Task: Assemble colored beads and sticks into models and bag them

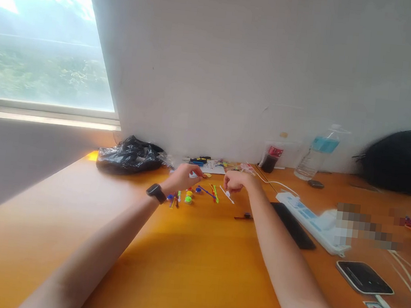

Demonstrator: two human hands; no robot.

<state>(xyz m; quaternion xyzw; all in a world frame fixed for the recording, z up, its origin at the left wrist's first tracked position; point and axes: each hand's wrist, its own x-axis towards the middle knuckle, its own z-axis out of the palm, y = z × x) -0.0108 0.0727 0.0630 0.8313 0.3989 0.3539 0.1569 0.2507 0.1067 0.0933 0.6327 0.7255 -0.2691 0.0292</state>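
My left hand (187, 176), with a black watch (156, 193) on its wrist, hovers over the table's far part. Its thumb and fingers curl toward each other; whatever is between the tips is too small to name. Beneath my right hand (237, 181), whose fingers bend downward, a white plastic stick (227, 194) touches the fingertips. Just left of that stick lie a yellow-green stick (216, 194) and a blue stick (207, 192). Small round pieces, including a green-and-white one (188, 199) and a blue one (198, 190), sit between the hands, with several thin coloured pieces (174, 199) near the watch.
A black plastic bag (130, 156) stands back left. Behind my hands is a printed sheet (215, 167). To the right are a dark-drink bottle (271, 158), a clear bottle (313, 155), a white power strip (312, 223), a black phone-like slab (293, 227) and a cabled device (365, 277).
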